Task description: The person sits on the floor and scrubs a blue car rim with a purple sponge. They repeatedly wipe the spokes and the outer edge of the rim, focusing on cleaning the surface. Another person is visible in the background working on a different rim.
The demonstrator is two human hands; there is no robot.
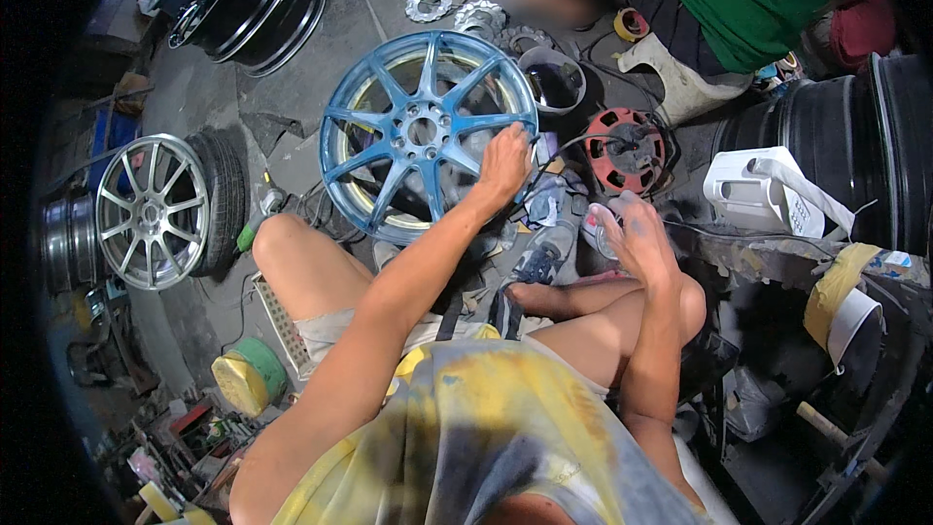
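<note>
A blue multi-spoke wheel rim (428,170) lies in front of me, its face up and its edge streaked with pale yellow. My left hand (507,163) is at the rim's right edge, fingers curled against it. Whether a small thing is also under those fingers is hidden. Above my right knee, apart from the rim, is my right hand (641,233). Its fingers are bent around a small whitish thing with a reddish mark, too unclear to name. Beyond the two hands sits a red round cable reel (625,152).
A dark bucket (552,80) touches the rim's far right side. Silver (153,212) and black wheels (262,15) stand left. On the right are a white plastic stool (763,192) and stacked dark rims (826,141). Cables cross the floor. Another person (758,0) is at the far right.
</note>
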